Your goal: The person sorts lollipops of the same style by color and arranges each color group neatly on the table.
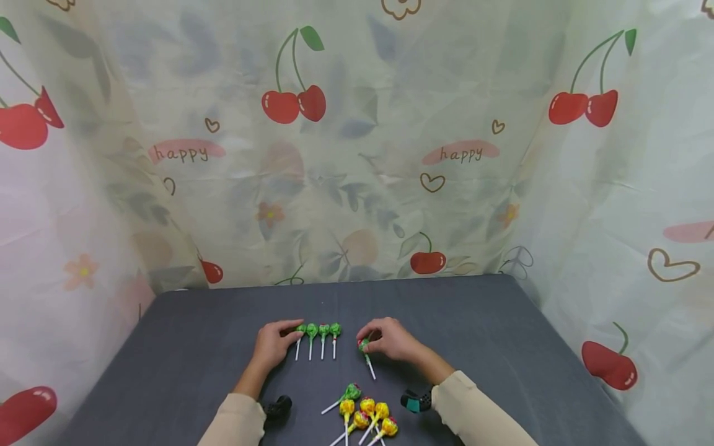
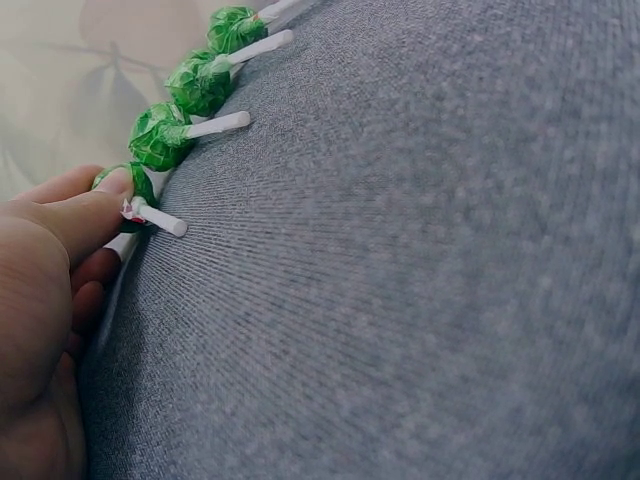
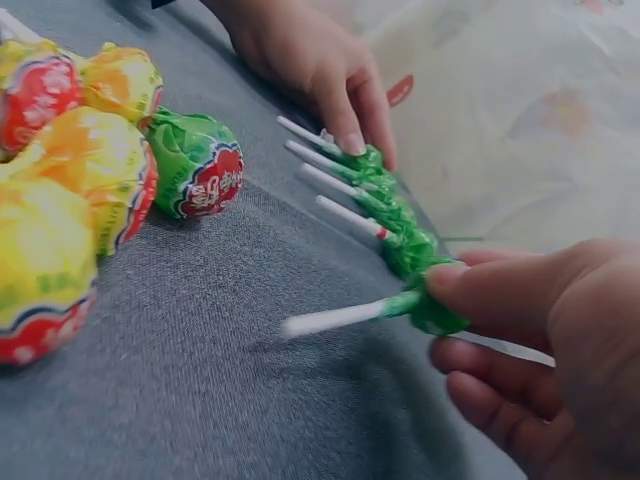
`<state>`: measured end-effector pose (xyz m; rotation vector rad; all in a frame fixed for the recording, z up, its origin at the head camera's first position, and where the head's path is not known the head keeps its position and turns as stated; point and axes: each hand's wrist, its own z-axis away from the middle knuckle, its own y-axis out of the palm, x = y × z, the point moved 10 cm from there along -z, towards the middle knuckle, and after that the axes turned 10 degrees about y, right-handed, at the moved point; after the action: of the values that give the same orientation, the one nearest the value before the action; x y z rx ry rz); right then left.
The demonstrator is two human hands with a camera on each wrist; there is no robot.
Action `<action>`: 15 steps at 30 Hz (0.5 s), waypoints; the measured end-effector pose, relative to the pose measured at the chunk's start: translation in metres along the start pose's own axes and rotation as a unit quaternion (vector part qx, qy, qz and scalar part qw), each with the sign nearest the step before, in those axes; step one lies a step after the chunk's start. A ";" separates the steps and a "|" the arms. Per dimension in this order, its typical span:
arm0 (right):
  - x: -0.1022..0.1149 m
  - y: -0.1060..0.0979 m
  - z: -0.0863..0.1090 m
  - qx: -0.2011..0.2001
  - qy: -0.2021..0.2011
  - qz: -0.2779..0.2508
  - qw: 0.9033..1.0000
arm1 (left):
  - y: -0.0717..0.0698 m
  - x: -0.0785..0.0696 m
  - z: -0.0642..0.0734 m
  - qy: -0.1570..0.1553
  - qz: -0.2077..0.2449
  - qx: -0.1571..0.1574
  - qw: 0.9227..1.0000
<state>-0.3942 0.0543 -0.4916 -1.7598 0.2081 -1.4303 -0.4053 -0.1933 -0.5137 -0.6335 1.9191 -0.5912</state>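
Four is a count above the limit, so several green lollipops (image 1: pixel 312 330) lie in a side-by-side row, sticks toward me. At the row's left end my left hand (image 1: pixel 272 343) pinches the head of one green lollipop (image 2: pixel 140 190) between thumb and fingers. My right hand (image 1: pixel 393 339), right of the row, holds another green lollipop (image 3: pixel 440 310) by its wrapped head. Its white stick points down toward the near side. Nearer to me, one more green lollipop (image 1: pixel 352 391) lies beside a loose group of yellow lollipops (image 1: pixel 382 410).
A dark grey cloth covers the table (image 1: pixel 212 347). Behind and at both sides hangs a pale curtain (image 1: pixel 357 155) printed with cherries and flowers. Dark bands with small devices (image 1: pixel 415 401) sit at both wrists, near the beige sleeves (image 1: pixel 474 409).
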 end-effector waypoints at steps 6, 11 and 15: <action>-0.007 -0.004 -0.012 -0.072 0.023 -0.018 0.997 | -0.001 0.001 0.000 -0.007 0.000 -0.001 1.000; -0.007 -0.005 -0.017 -0.115 0.023 -0.029 0.993 | -0.001 0.002 0.000 -0.007 0.001 -0.002 1.000; -0.010 -0.003 -0.022 -0.135 0.040 -0.026 0.990 | -0.001 0.001 0.000 -0.005 -0.001 -0.002 1.000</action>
<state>-0.4181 0.0516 -0.4967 -1.9363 0.4178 -1.5719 -0.4055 -0.1949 -0.5135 -0.6383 1.9114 -0.5849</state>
